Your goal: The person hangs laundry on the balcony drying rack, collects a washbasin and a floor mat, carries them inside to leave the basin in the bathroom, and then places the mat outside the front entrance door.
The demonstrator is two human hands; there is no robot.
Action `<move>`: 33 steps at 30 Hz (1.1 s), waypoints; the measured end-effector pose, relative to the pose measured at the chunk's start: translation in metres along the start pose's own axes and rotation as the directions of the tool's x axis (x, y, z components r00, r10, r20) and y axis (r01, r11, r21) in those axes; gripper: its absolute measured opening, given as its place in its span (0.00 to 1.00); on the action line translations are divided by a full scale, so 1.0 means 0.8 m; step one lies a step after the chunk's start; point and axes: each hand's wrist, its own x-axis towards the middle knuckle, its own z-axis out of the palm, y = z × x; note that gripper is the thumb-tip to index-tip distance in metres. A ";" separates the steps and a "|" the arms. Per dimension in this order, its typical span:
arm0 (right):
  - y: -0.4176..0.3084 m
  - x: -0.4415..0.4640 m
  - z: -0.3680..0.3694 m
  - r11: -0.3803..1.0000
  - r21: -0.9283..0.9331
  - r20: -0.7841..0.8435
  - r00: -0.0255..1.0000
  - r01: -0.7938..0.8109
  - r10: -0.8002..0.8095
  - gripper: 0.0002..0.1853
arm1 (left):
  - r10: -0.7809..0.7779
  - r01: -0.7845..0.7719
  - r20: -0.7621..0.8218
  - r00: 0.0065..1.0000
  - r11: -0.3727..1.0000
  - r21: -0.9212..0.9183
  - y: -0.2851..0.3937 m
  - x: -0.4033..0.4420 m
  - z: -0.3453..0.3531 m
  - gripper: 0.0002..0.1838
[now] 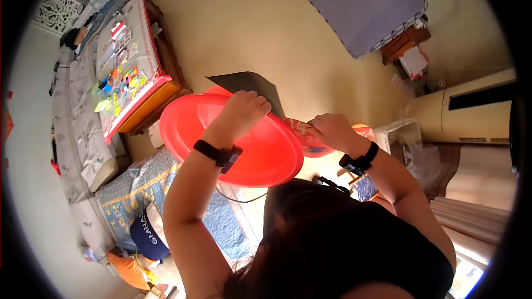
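Observation:
A large red plastic basin [266, 152] is tilted in front of me, with its smooth inside facing up toward me. My left hand [243, 112] reaches across it, with fingers curled over the far rim. Right behind those fingers a dark grey sheet [249, 83] sticks up; whether they pinch it too is hidden. On the basin's right, my right hand [333, 132] closes on a red, flower-patterned surface [302, 133]. I cannot tell whether this is a second basin. Both wrists wear black bands.
A long table [133, 66] with small colourful pieces stands at left, beside a grey sofa [77, 127]. A grey mat-like surface [366, 5] lies at the upper right. A cream appliance [471, 105] and a white bin with a plastic bag [407, 138] stand at right.

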 end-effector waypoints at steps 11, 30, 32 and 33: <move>0.082 0.211 -0.098 0.902 -0.327 -0.230 0.950 -0.280 0.212 0.05 | -0.195 0.185 -0.132 0.972 0.979 -0.089 -0.244 0.048 -0.023 0.11; 0.327 0.578 -0.205 0.905 -0.327 -0.131 0.961 -0.274 0.244 0.07 | -0.943 0.867 -0.306 0.130 0.258 -0.426 -0.681 -0.003 -0.033 0.09; 0.344 0.626 -0.220 0.875 -0.321 -0.132 0.932 -0.363 0.338 0.08 | -0.963 0.886 -0.264 -0.048 0.080 -0.456 -0.730 -0.019 -0.019 0.11; 0.357 0.648 -0.222 0.860 -0.314 -0.140 0.916 -0.402 0.377 0.10 | -0.964 0.886 -0.264 -0.035 0.093 -0.455 -0.760 -0.031 -0.004 0.11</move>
